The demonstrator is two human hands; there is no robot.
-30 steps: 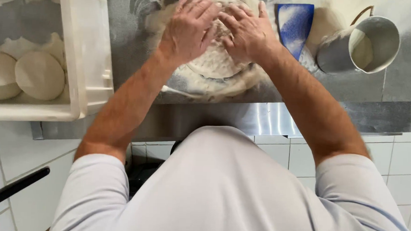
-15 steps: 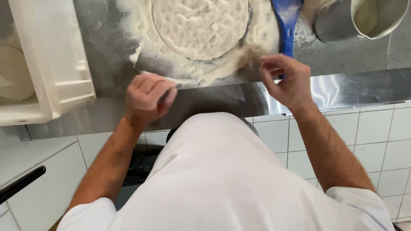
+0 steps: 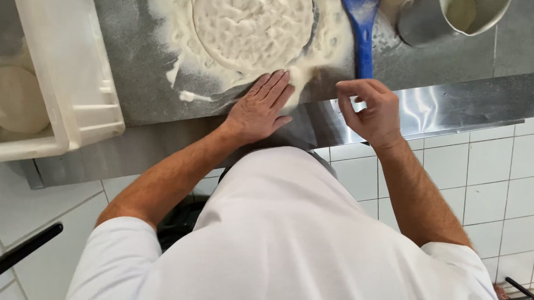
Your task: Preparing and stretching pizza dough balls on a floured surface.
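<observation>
A flat, dimpled round of dough (image 3: 251,24) lies on a floured patch of the steel counter (image 3: 131,96). My left hand (image 3: 260,108) rests flat with fingers together on the flour at the counter's near edge, just below the dough. My right hand (image 3: 368,109) hovers off the counter's front edge with fingers loosely curled, holding nothing. A blue scraper (image 3: 359,22) lies to the right of the dough, its handle pointing toward my right hand.
A white plastic crate (image 3: 71,87) with dough balls (image 3: 11,97) stands at the left. A metal jug (image 3: 453,17) sits at the top right. White tiled floor lies below, with a dark bar (image 3: 13,256) at bottom left.
Both hands came off the dough and drew back to the counter's edge. My left hand then opened flat onto the flour near the dough; my right hand stayed near the edge.
</observation>
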